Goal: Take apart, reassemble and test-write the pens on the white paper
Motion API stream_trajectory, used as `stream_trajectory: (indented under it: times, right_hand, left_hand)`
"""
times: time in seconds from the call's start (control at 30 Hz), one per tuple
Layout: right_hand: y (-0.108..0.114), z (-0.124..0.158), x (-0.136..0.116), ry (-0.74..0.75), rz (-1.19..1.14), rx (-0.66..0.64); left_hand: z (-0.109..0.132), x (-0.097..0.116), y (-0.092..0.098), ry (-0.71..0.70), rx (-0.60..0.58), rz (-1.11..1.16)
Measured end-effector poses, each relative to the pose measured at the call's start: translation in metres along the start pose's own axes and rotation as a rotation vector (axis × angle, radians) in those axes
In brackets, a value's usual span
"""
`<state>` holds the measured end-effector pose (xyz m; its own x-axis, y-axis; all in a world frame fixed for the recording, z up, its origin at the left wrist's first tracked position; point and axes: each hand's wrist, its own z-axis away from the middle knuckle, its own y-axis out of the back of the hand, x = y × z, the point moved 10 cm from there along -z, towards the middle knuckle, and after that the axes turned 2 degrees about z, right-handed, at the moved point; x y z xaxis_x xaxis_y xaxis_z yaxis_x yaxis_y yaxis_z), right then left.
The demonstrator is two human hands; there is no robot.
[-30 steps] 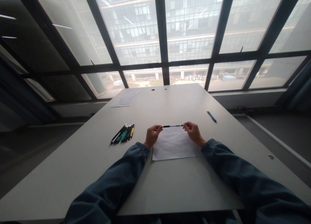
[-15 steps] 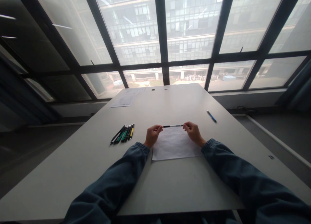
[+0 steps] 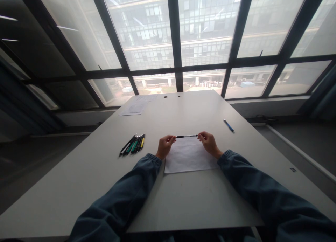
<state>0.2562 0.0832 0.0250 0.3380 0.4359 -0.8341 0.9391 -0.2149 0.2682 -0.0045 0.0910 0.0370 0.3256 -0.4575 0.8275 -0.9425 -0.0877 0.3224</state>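
Note:
A thin black and white pen (image 3: 187,136) is held level between both hands, just above the far edge of a white sheet of paper (image 3: 189,158). My left hand (image 3: 165,146) pinches its left end with curled fingers. My right hand (image 3: 208,142) pinches its right end the same way. Both forearms in dark blue sleeves rest on the grey table (image 3: 183,200).
Several pens (image 3: 133,144) lie side by side to the left of my hands. A single blue pen (image 3: 229,125) lies to the right near the table edge. Printed sheets (image 3: 134,107) sit at the far left corner. Large windows rise behind the table.

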Motion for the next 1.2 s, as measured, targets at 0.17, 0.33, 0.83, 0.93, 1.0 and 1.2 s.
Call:
stream_trajectory:
  times: [0.17,0.33,0.83,0.93,1.0,1.2]
  right_hand:
    - [0.0001,0.0001,-0.0004,-0.001,0.012,0.001]
    - [0.0003,0.0002,-0.0026,0.002,0.01,0.001]
    - [-0.0015,0.0008,0.0035,-0.002,-0.009,-0.009]
    - [-0.0011,0.001,0.002,0.001,-0.011,-0.008]
    - [-0.001,0.0008,0.0015,0.001,-0.01,-0.009]
    - [-0.0013,-0.0002,0.0015,0.007,0.008,-0.01]
  left_hand:
    - [-0.0002,-0.0005,-0.0011,0.012,-0.009,-0.003]
    - [-0.0005,-0.0017,-0.0017,0.01,-0.014,0.003]
    - [-0.0001,0.0003,-0.0018,0.029,-0.014,0.027]
    - [0.0,0.0002,-0.0017,0.03,-0.015,0.024]
    - [0.0001,0.0005,-0.0015,0.027,-0.012,0.026]
    - [-0.0002,-0.0028,-0.0026,0.026,-0.018,0.035]
